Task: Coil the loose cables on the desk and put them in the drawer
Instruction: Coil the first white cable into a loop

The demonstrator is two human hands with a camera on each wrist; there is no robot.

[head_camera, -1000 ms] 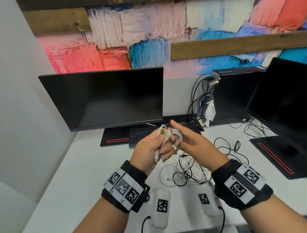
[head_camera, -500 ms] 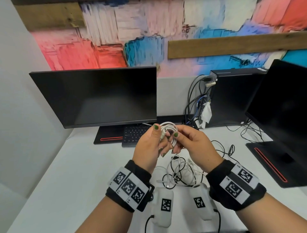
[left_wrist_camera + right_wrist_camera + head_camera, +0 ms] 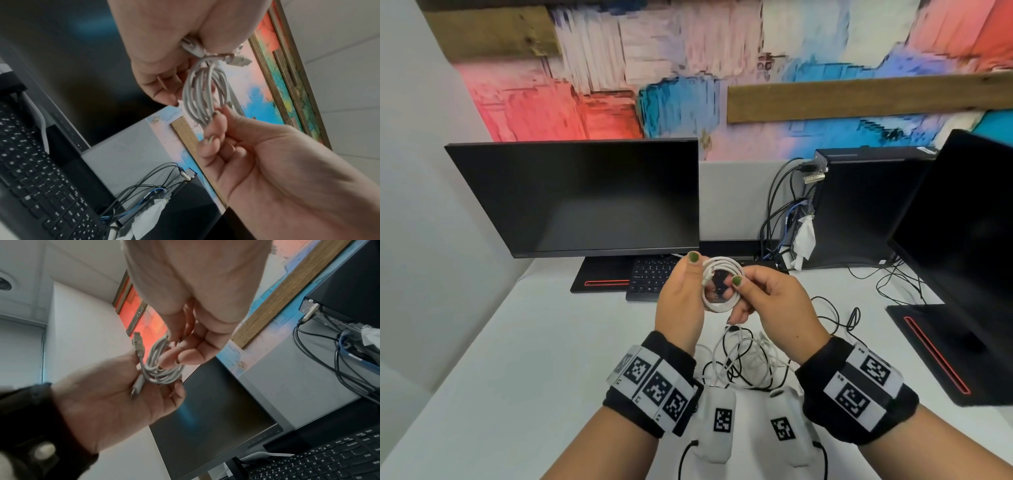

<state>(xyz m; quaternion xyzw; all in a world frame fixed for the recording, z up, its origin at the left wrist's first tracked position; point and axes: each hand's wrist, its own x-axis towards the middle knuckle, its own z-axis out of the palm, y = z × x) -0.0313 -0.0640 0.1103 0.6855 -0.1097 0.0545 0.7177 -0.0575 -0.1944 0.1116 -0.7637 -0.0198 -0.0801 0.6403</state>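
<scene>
Coil of white cable (image 3: 720,285) sits pinched between our left hand (image 3: 681,291) and right hand (image 3: 774,301), above the bench (image 3: 524,359), so the loops can't spring open. Loose cables (image 3: 746,359) still lie tangled on the bench below the coil.

The white desk (image 3: 524,359) fills the lower frame, carrying 2 monitors (image 3: 582,195), a keyboard (image 3: 650,277), a computer tower (image 3: 866,209), and tangled cables (image 3: 746,359) at lower center.
</scene>
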